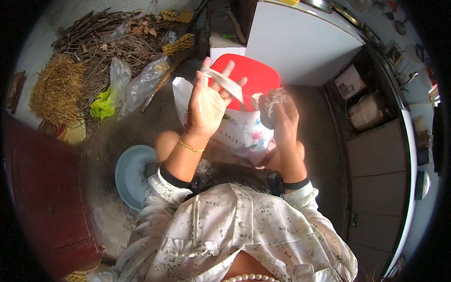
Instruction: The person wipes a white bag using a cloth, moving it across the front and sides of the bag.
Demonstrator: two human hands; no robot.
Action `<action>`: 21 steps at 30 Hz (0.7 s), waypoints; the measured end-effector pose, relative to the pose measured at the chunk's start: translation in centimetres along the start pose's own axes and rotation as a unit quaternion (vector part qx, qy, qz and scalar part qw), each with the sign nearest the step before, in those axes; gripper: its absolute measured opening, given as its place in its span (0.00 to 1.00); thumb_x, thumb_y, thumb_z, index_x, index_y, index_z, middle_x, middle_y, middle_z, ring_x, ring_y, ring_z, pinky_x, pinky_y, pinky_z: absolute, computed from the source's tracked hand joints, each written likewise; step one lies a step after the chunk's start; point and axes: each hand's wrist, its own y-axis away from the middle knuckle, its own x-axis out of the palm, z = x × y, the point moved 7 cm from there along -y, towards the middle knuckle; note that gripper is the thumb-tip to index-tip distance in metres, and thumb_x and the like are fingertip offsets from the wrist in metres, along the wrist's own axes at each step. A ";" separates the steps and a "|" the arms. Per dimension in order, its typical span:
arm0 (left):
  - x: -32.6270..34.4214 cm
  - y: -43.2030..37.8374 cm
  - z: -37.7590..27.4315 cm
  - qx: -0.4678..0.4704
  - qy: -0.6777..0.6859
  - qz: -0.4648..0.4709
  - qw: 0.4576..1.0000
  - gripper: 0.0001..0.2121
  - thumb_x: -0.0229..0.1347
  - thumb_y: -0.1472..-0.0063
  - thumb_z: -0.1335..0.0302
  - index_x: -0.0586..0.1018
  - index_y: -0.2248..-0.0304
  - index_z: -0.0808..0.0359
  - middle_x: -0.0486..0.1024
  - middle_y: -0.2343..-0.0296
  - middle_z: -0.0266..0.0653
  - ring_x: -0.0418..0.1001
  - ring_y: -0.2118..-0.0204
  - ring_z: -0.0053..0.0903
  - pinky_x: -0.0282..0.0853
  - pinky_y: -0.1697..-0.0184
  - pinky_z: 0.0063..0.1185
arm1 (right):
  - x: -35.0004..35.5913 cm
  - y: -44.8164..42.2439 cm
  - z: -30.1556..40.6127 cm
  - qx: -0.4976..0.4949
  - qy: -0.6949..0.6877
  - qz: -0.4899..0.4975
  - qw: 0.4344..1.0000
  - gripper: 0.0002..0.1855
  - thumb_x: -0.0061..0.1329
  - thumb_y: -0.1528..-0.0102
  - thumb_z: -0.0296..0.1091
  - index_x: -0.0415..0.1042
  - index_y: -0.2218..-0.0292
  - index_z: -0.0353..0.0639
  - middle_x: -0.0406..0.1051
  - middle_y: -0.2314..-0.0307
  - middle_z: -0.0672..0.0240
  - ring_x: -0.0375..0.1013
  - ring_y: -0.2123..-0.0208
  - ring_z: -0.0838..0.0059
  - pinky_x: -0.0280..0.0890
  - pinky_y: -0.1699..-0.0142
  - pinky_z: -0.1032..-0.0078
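Note:
My left hand [210, 102] is raised palm up with its fingers spread. A pale flat strip [225, 81] lies across these fingers, and its lower end hangs towards the middle. My right hand [287, 118] grips a greyish, shaggy bundle [269, 107], whose material I cannot tell. Beneath and between the hands is a red plastic surface [252, 70], perhaps a stool seat or a lid. A white bag with printed flowers [243, 132] is draped in front of it, between the person's knees.
A blue-grey basin [135, 176] sits on the floor at the left. Firewood twigs [105, 38], a straw heap [58, 88] and clear plastic bags [144, 79] lie at the upper left. A dark red cabinet [49, 197] stands left, a white panel [299, 42] ahead, and a counter with shelves [377, 158] right.

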 end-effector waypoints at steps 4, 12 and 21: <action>-0.8 -0.6 -0.4 0.049 0.007 0.001 0.999 0.29 0.43 0.32 0.49 0.49 0.36 0.40 0.53 0.37 0.48 0.72 0.53 0.40 0.58 0.42 0.53 | -0.1 -0.5 -1.3 0.072 -0.156 -0.008 0.985 0.12 0.42 0.37 0.28 0.69 0.54 0.33 0.75 0.64 0.63 0.75 0.65 0.77 0.71 0.60 0.80; 0.3 -0.2 -0.2 -0.015 0.078 0.002 0.997 0.26 0.43 0.33 0.47 0.58 0.41 0.47 0.54 0.37 0.49 0.71 0.48 0.42 0.49 0.42 0.64 | 3.9 1.0 -2.8 0.194 -0.024 0.202 0.960 0.17 0.41 0.39 0.26 0.69 0.50 0.33 0.76 0.62 0.64 0.75 0.62 0.78 0.70 0.56 0.78; -0.9 -0.3 -0.9 0.014 -0.143 0.002 0.990 0.35 0.44 0.33 0.48 0.55 0.37 0.66 0.55 0.38 0.54 0.58 0.37 0.49 0.51 0.34 0.42 | 6.5 1.4 -3.5 0.178 -0.023 0.258 0.949 0.12 0.41 0.36 0.27 0.74 0.55 0.35 0.77 0.66 0.70 0.73 0.65 0.84 0.69 0.58 0.81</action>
